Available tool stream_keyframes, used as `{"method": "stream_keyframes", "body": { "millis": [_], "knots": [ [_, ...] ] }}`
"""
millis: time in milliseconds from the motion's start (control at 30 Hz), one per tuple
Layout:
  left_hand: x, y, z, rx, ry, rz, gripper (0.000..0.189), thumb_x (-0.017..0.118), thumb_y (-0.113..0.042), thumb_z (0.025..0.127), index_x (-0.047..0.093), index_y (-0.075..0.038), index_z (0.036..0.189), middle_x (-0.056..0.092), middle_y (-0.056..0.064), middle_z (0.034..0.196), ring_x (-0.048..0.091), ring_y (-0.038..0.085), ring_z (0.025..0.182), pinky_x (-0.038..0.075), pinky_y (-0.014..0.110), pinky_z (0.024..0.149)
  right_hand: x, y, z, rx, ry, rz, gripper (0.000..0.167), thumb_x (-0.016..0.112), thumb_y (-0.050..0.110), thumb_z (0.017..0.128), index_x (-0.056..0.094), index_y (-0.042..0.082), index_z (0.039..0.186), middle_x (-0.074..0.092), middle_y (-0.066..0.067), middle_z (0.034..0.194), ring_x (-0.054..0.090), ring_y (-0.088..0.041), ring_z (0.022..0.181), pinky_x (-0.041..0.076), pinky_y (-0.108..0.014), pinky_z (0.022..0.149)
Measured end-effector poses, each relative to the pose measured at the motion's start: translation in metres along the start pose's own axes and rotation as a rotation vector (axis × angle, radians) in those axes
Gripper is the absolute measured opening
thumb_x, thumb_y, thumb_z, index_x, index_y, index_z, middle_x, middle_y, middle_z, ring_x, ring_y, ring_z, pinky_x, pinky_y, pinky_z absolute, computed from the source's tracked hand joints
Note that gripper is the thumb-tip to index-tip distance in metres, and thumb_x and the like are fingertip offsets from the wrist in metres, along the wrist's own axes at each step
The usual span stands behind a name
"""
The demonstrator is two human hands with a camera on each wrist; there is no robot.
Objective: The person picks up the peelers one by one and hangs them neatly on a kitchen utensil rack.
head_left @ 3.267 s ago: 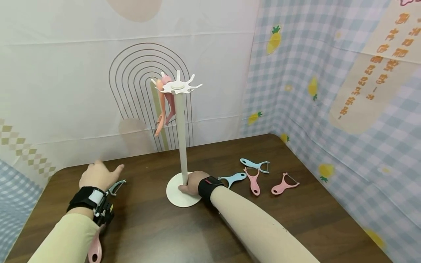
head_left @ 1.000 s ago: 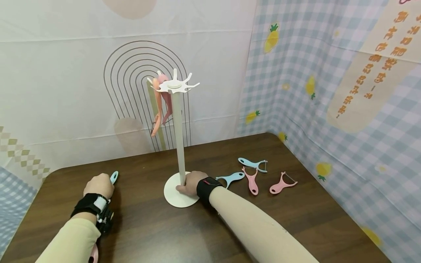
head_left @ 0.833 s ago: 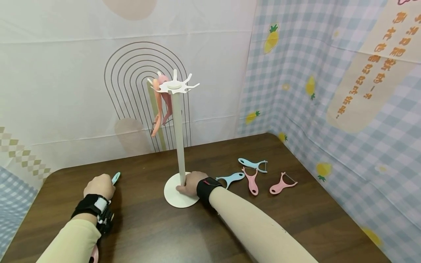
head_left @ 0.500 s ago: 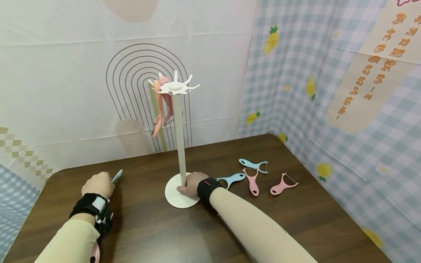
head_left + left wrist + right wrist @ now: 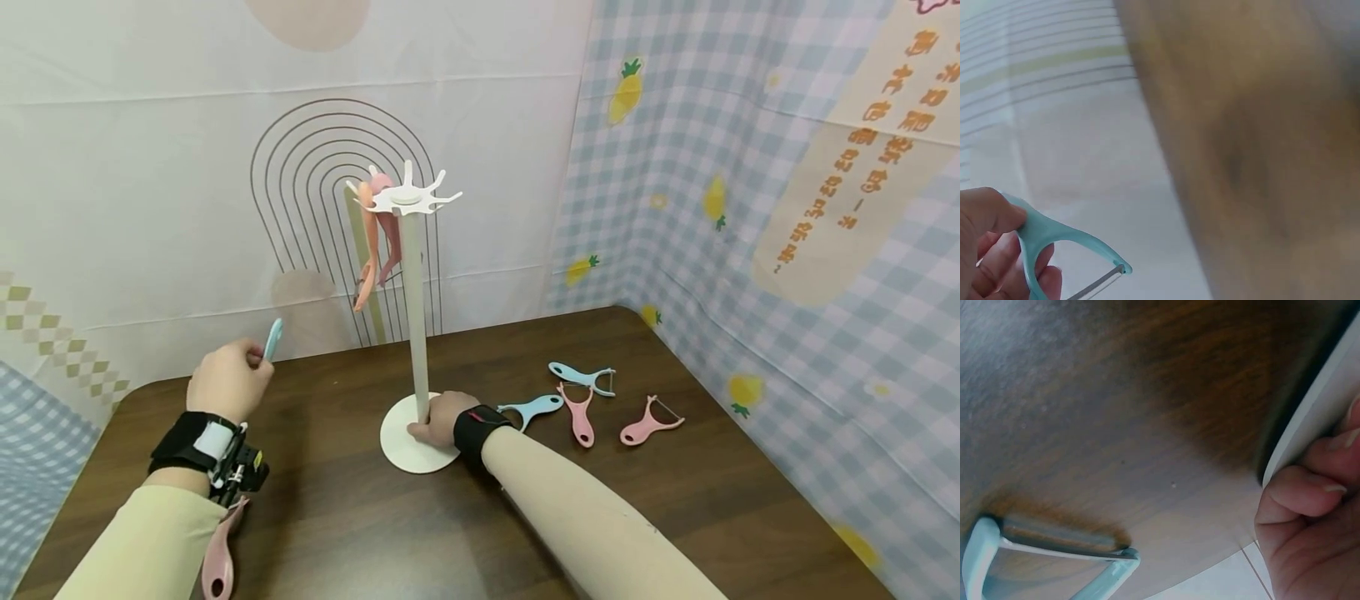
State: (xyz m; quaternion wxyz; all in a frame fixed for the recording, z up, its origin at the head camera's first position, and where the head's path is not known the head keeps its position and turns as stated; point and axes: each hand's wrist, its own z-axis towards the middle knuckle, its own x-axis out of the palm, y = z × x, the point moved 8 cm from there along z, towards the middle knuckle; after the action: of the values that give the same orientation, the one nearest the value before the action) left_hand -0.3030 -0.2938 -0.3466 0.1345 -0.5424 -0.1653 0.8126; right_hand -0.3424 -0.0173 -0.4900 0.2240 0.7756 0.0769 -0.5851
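Note:
My left hand (image 5: 231, 382), raised over the table's left part, pinches a light-blue Y-shaped peeler (image 5: 1054, 232) between thumb and fingers. In the head view the peeler's handle end points up, while the left wrist view shows its blade. My right hand (image 5: 441, 418) grips the white stand (image 5: 415, 317) low down, where the pole meets the round base; in the right wrist view its fingers curl at the base's edge. An orange peeler (image 5: 367, 250) and a pink peeler (image 5: 390, 237) hang from arms on the left side of the stand's top.
Right of the stand lie two blue peelers (image 5: 542, 406) (image 5: 577, 373) and two pink peelers (image 5: 579, 421) (image 5: 641, 431). Another pink peeler (image 5: 217, 562) lies beside my left forearm, partly covered. Printed cloth (image 5: 495, 208) hangs behind the brown table (image 5: 360, 525).
My left hand first reached over the blue peeler on the table, then took hold of it and has lifted it upward. The right hand has stayed on the stand.

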Motion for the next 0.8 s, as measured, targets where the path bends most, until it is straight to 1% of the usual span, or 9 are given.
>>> {"method": "stream_keyframes", "body": {
  "millis": [133,233,333,433,600,733,800],
  "knots": [
    [-0.013,-0.017,0.003,0.033,-0.064,-0.043,0.019,0.058,-0.010,0.088,0.066,0.002,0.100,0.069,0.017,0.089,0.064,0.035,0.078,0.046,0.050,0.064,0.002,-0.001,0.001,-0.004,-0.005,-0.005,0.042,0.056,0.059,0.090,0.074,0.021,0.088,0.059,0.010,0.069,0.054,-0.010,0.065,0.043,-0.027,0.059],
    [-0.022,-0.031,0.005,0.055,-0.106,-0.077,0.020,0.056,-0.011,0.088,0.067,0.001,0.100,0.069,0.016,0.089,0.065,0.033,0.079,0.047,0.049,0.066,0.004,-0.002,0.002,-0.009,-0.008,-0.008,0.042,0.055,0.059,0.090,0.074,0.022,0.087,0.059,0.010,0.068,0.054,-0.010,0.064,0.043,-0.027,0.059],
    [-0.034,-0.048,0.005,0.082,-0.144,-0.114,0.019,0.056,-0.012,0.090,0.068,-0.001,0.101,0.069,0.014,0.088,0.065,0.031,0.078,0.047,0.047,0.067,0.005,-0.002,0.003,-0.007,-0.010,0.000,0.042,0.056,0.059,0.089,0.074,0.021,0.087,0.059,0.009,0.068,0.054,-0.010,0.064,0.043,-0.027,0.059],
    [-0.045,-0.068,0.005,0.116,-0.164,-0.149,0.019,0.056,-0.013,0.091,0.068,-0.002,0.102,0.069,0.013,0.087,0.064,0.028,0.077,0.046,0.043,0.066,0.004,-0.003,0.004,-0.002,-0.013,0.003,0.043,0.056,0.060,0.089,0.073,0.021,0.088,0.060,0.009,0.069,0.054,-0.010,0.065,0.043,-0.027,0.060],
    [-0.063,-0.102,0.000,0.179,-0.189,-0.210,0.018,0.059,-0.016,0.093,0.068,-0.004,0.103,0.068,0.010,0.088,0.064,0.024,0.077,0.044,0.038,0.066,0.004,-0.004,0.004,0.011,-0.011,-0.007,0.044,0.055,0.061,0.089,0.073,0.021,0.090,0.061,0.009,0.071,0.054,-0.010,0.066,0.044,-0.027,0.060],
    [-0.077,-0.125,-0.006,0.246,-0.259,-0.259,0.017,0.060,-0.014,0.093,0.068,-0.003,0.102,0.067,0.010,0.091,0.064,0.024,0.080,0.045,0.037,0.070,0.004,-0.004,0.003,0.015,-0.007,0.000,0.044,0.055,0.061,0.089,0.073,0.020,0.088,0.060,0.009,0.070,0.054,-0.010,0.066,0.043,-0.027,0.060],
    [-0.085,-0.134,-0.010,0.286,-0.304,-0.276,0.016,0.061,-0.013,0.092,0.068,-0.002,0.102,0.066,0.009,0.092,0.063,0.023,0.081,0.044,0.033,0.071,0.003,-0.004,0.003,0.012,-0.008,0.003,0.043,0.055,0.060,0.089,0.073,0.021,0.088,0.060,0.009,0.070,0.054,-0.011,0.066,0.043,-0.028,0.060]
  ]
}}
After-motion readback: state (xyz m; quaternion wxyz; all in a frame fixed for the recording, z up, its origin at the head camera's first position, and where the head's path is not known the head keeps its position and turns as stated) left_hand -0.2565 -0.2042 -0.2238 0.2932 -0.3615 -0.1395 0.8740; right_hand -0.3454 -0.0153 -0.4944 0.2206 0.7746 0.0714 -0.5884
